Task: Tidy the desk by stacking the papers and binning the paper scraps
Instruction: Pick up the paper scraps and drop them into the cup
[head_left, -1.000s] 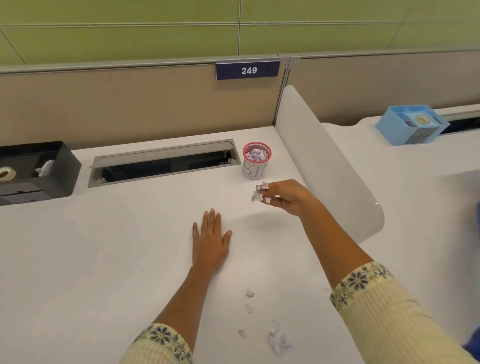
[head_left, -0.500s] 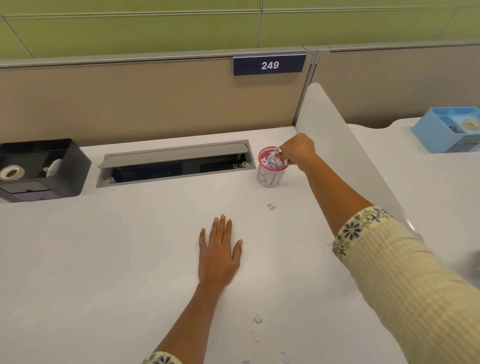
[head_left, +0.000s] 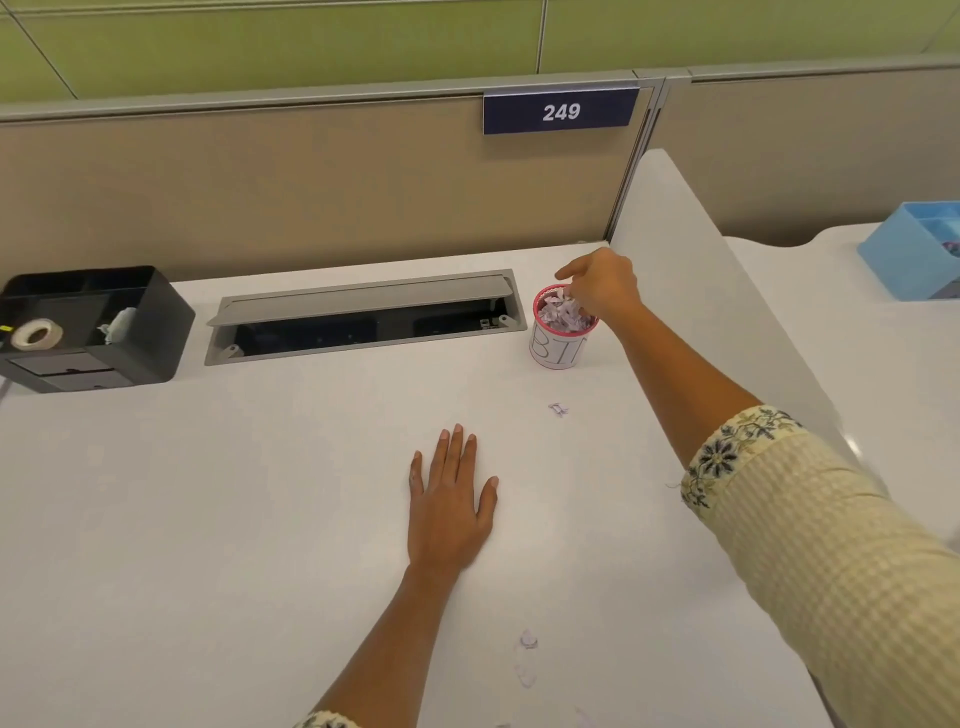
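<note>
Head view: right hand (head_left: 602, 288) has reached bin (head_left: 558, 356) at back-right corner of worktop (head_left: 208, 519), grip dipped in scraps (head_left: 558, 314); pinching or let go, cannot tell. Stray scrap (head_left: 557, 409) newly dropped short of bin. Left hand (head_left: 449, 506) flat, spread. Bits (head_left: 528, 640) near front edge still to bin.

The desk (head_left: 208, 519) looks smooth, matt white; the bin's (head_left: 558, 353) scraps (head_left: 561, 314) crumpled paper; the sleeve (head_left: 810, 545) ribbed, embroidered cloth.
</note>
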